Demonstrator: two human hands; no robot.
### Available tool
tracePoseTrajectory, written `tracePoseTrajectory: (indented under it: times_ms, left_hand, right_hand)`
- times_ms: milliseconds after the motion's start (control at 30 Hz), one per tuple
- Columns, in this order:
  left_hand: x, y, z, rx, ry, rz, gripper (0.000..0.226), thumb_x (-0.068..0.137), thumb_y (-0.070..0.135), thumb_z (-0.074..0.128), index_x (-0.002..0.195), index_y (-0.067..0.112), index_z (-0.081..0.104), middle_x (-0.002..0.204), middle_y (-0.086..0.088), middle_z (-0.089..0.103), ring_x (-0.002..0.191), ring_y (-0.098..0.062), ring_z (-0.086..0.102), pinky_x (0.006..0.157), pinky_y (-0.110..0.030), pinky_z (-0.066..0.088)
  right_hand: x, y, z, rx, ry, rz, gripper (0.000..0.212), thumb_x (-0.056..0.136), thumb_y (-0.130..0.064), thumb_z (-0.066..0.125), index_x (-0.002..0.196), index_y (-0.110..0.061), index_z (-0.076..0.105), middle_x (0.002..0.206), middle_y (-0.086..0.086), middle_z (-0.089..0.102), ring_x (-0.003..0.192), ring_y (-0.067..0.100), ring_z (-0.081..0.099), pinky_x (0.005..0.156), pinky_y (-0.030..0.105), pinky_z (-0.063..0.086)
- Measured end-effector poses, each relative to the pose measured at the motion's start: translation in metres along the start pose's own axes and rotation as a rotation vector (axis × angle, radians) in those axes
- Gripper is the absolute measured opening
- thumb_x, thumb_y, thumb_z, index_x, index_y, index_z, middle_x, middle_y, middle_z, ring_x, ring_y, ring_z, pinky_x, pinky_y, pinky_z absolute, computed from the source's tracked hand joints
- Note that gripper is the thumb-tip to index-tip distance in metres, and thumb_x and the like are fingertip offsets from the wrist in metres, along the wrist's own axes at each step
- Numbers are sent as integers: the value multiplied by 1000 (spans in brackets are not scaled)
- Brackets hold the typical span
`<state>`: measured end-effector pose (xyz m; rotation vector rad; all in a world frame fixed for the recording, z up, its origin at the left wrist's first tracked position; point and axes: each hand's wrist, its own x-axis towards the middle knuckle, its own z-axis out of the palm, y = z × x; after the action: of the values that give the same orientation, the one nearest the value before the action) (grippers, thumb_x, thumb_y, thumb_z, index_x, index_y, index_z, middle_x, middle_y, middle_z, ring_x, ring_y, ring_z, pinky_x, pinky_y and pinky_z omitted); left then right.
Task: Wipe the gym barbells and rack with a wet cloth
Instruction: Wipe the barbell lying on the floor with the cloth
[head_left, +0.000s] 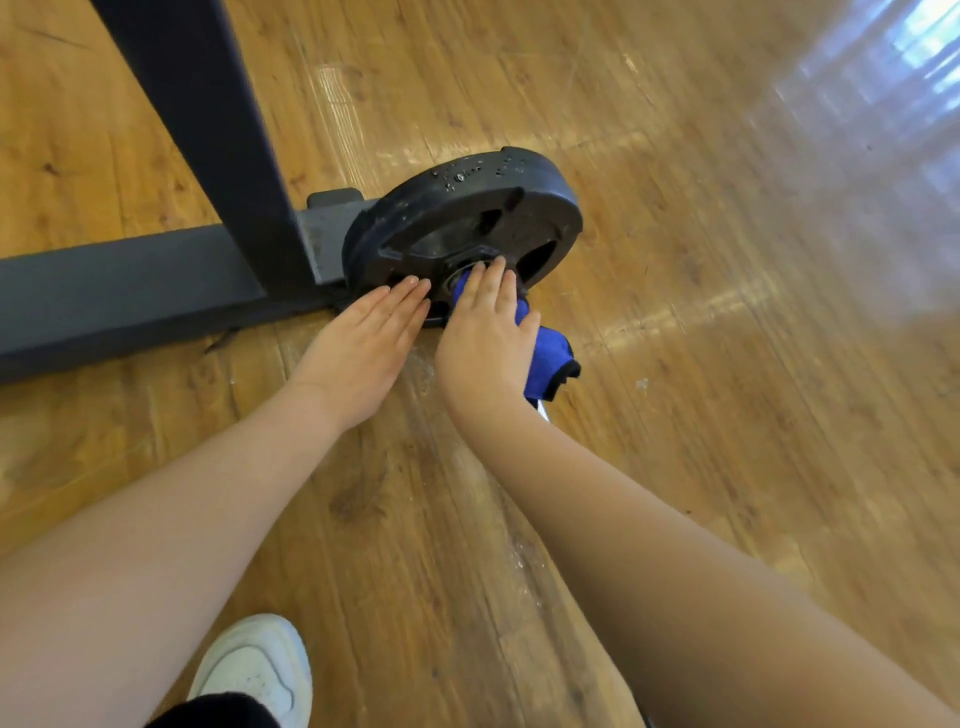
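The step in hand is judged to be the wiping of the barbell close to its weight. A round black weight plate (462, 228), beaded with water drops along its upper rim, stands on edge on the glossy wooden plank floor (727, 364), just to the three o'clock side of the dark grey steel rack (130, 291). The bright blue wet cloth with a dark edge (545, 358) is wrapped round what appears to be the bar at the plate's hub, with its loose end hanging toward five o'clock. The cloth is gripped by the right hand (488, 332), fingers stretched forward to the hub and thumb curled over the fabric. The left hand (363, 343) is laid flat, fingers straight and together, its fingertips touching the plate's face at about seven o'clock, apparently to steady it. The two hands lie side by side, nearly touching.

The next move is judged to call for the cloth to be drawn along the bar or swept round the plate's face and cut-outs, with the plate kept braced. The rack's upright post and floor beam crowd the plate at nine o'clock, so reach behind it is limited. A white sneaker (254, 670) is planted at six o'clock, well apart from the work. A short silvery length of bar (542, 410) shows beneath the cloth.
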<state>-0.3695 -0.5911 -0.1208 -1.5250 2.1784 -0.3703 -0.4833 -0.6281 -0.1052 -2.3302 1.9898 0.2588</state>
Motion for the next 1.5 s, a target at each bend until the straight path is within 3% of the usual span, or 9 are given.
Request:
tracePoseTrajectory:
  times_ms: [200, 467, 700, 833, 967, 1133, 1267, 1400, 1500]
  left_hand:
    - [6, 7, -5, 24, -25, -26, 59, 100, 21, 16, 144, -3, -16, 155, -18, -18, 144, -28, -13, 115, -39, -8]
    - [5, 6, -6, 8, -38, -23, 60, 99, 18, 17, 144, -3, -15, 154, -19, -18, 144, -29, -13, 116, -39, -6]
    - [3, 5, -9, -12, -53, -31, 61, 98, 18, 19, 145, -2, -14, 155, -19, -17, 144, -28, -13, 116, -39, -5]
    - [3, 7, -11, -21, -56, -41, 61, 99, 18, 21, 146, -1, -12, 155, -18, -16, 145, -28, -12, 116, -39, -4]
    - [3, 8, -12, -24, -59, -62, 64, 98, 20, 26, 146, -1, -11, 156, -19, -14, 145, -28, -11, 117, -39, -2]
    - [1, 11, -12, -65, -62, -78, 63, 99, 19, 25, 147, 0, -10, 156, -18, -13, 145, -27, -10, 117, -39, -1]
    - [1, 10, -6, -52, -38, -78, 62, 99, 18, 25, 147, -1, -10, 156, -19, -13, 145, -28, -9, 117, -39, 0]
    - [2, 12, -4, -50, -38, -88, 64, 98, 18, 28, 147, 0, -9, 156, -19, -12, 145, -29, -9, 118, -40, 1]
    - [2, 13, -5, -51, -40, -90, 65, 98, 20, 29, 147, 0, -9, 156, -19, -12, 145, -29, -9, 117, -40, 1]
  right_hand:
    - [-17, 30, 1, 6, -29, -181, 57, 102, -23, 27, 152, -13, 2, 159, 6, -6, 146, 23, -2, 115, 46, 13]
    - [-56, 59, 35, 376, 297, -233, 52, 76, 10, 67, 126, -4, 58, 136, 12, 53, 131, 34, 42, 104, 54, 28]
    - [-86, 70, 45, 460, 324, -187, 71, 66, 26, 62, 131, -3, 54, 143, 12, 42, 134, 28, 28, 104, 47, 27]
    - [-92, 73, 32, 410, 20, 40, 57, 94, 0, 45, 148, -7, 27, 155, 10, 24, 141, 23, 28, 110, 35, 31]
    - [-65, 51, 20, 311, -72, 293, 32, 95, -8, 37, 127, -3, 41, 118, 7, 55, 100, 21, 53, 79, 30, 39]
    - [-96, 70, 18, 155, -175, 191, 30, 93, -2, 38, 122, -9, 38, 110, 2, 54, 81, 15, 39, 71, 26, 32]
    - [-104, 60, 30, 120, -7, 220, 62, 80, -3, 66, 136, 6, 40, 118, 17, 60, 100, 27, 61, 83, 37, 48]
    - [-100, 50, 30, 141, -80, 124, 65, 99, -2, 32, 147, 1, -12, 157, 19, -3, 146, 28, 4, 116, 40, 13]
    - [-107, 65, 26, 124, -108, 34, 67, 99, 0, 29, 147, -4, -16, 158, 15, -10, 146, 24, 1, 116, 35, 10]
